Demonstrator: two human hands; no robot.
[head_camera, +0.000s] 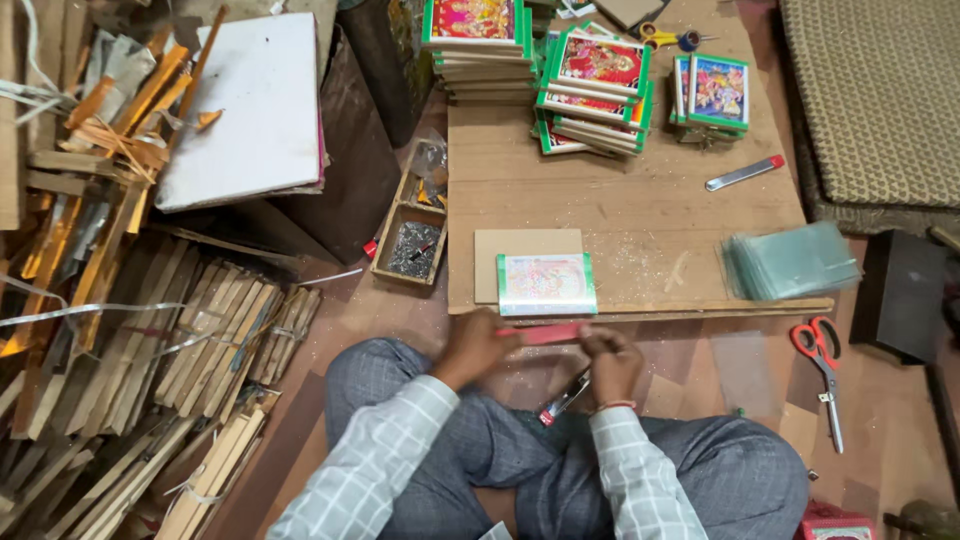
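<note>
A thin red strip (552, 334) is gripped at its ends between the left hand (474, 347) and right hand (612, 362), held level just short of the green-edged picture (546, 284) lying flat on the board (620, 215) beyond, scissors (822, 360) within reach rightward.

One camera on my head, looking steeply down over my lap.

It faces forward and down from where I sit cross-legged on the floor, so my knees fill the bottom edge and my left hand (472, 345) and right hand (612, 362) sit low in the middle, fairly near. Beyond them the low wooden board (620, 200) runs up to the top edge, farther off. The view is wide: it takes in the heap of wooden strips (130, 340) on my left and the woven mat (880, 100) at upper right. No second view shares any of this.
</note>
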